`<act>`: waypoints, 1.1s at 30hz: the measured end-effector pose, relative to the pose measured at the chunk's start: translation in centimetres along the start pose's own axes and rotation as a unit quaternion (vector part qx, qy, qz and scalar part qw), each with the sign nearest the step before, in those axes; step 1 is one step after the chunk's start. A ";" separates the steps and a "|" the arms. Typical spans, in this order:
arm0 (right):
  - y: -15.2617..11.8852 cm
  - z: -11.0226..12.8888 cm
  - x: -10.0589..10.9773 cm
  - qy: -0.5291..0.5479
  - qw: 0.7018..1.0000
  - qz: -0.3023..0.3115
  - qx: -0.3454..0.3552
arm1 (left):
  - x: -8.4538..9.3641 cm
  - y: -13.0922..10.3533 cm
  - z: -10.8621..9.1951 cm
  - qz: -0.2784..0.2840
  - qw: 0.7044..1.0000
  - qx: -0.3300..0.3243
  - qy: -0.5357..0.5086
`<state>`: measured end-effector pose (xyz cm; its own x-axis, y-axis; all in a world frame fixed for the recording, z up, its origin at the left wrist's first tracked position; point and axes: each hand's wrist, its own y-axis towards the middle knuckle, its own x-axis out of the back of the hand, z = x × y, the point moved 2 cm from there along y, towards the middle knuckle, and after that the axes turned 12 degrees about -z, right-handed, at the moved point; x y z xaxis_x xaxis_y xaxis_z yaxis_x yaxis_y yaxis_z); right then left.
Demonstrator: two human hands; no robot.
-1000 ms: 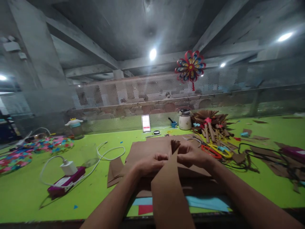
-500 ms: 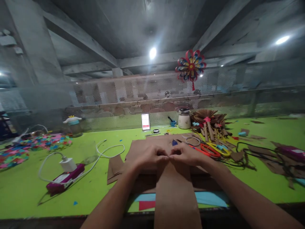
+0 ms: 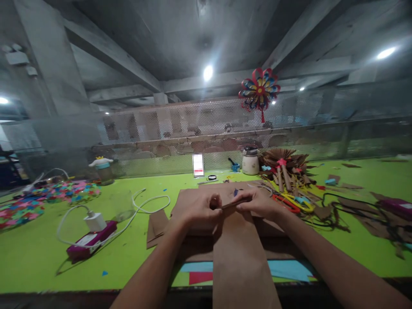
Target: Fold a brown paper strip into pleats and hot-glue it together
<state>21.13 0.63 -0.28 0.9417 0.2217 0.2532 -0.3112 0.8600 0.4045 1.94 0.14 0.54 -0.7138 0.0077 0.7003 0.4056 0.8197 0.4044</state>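
A long strip of brown paper (image 3: 242, 262) runs from the near table edge up to both hands, with a narrow fold along its far end. My left hand (image 3: 206, 209) pinches the left end of that fold between thumb and fingers. On the right end, my right hand (image 3: 255, 202) grips the fold, its thumb below and fingers on top. Beneath the hands lie larger brown paper sheets (image 3: 188, 199). Light blue paper (image 3: 288, 269) and red paper (image 3: 200, 278) show on either side of the strip at the near edge.
Orange and yellow-handled scissors (image 3: 298, 204) lie right of my right hand, beside a brown paper bundle (image 3: 285, 167) and a white jar (image 3: 250, 162). Leftward are a purple power strip (image 3: 92, 242) with a charger and white cable (image 3: 154, 197), and colourful paper stars (image 3: 72, 192). A lit phone (image 3: 198, 165) stands behind.
My hands have moved apart, the right one shifting rightward. The strip's far end now shows a narrow folded edge between them. The view has shifted slightly.
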 end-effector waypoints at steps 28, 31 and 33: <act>-0.7 1.4 -0.3 -0.140 0.974 0.058 0.169 | -0.5 -0.4 -1.2 0.123 0.988 0.022 -0.089; -0.8 1.7 -0.1 -0.142 0.980 0.070 0.125 | -0.7 -0.6 -1.5 0.115 0.991 -0.002 -0.071; -0.8 1.7 -0.1 -0.176 0.976 0.063 0.110 | -0.7 -0.7 -1.7 0.111 0.993 -0.014 -0.047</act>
<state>21.03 -0.87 0.85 0.8035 0.1137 0.5844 -0.4783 0.7077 0.5200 3.18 -1.43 0.76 -0.6542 0.2416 0.7167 0.5739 0.7758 0.2624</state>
